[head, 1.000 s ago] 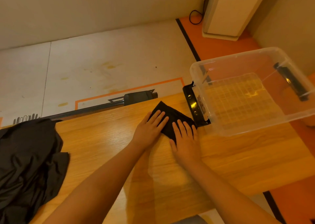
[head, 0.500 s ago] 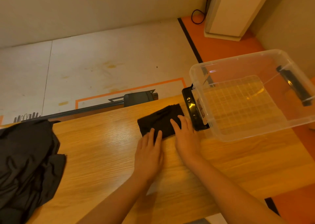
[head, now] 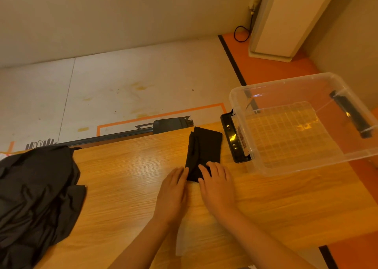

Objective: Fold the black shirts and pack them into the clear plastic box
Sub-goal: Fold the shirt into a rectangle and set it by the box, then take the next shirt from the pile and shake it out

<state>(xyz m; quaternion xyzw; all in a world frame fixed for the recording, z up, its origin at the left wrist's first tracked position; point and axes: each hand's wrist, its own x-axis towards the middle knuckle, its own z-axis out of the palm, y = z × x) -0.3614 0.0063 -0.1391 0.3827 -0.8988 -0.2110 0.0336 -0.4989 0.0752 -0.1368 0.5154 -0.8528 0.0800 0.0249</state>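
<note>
A small folded black shirt lies on the wooden table, a narrow bundle pointing away from me. My left hand lies flat with its fingertips against the bundle's near left edge. My right hand rests with straight fingers on the bundle's near end. The clear plastic box stands just right of the bundle, holding nothing, with black handles on its two ends. A heap of unfolded black shirts covers the table's left end.
The box overhangs the table's right edge above an orange floor. Beyond the table's far edge are a dark bar and a pale floor with orange tape lines. A white cabinet stands at the back right.
The folded shirt has turned from lying crosswise to pointing away from me. Both hands have slid back to its near end. My view has shifted slightly.
</note>
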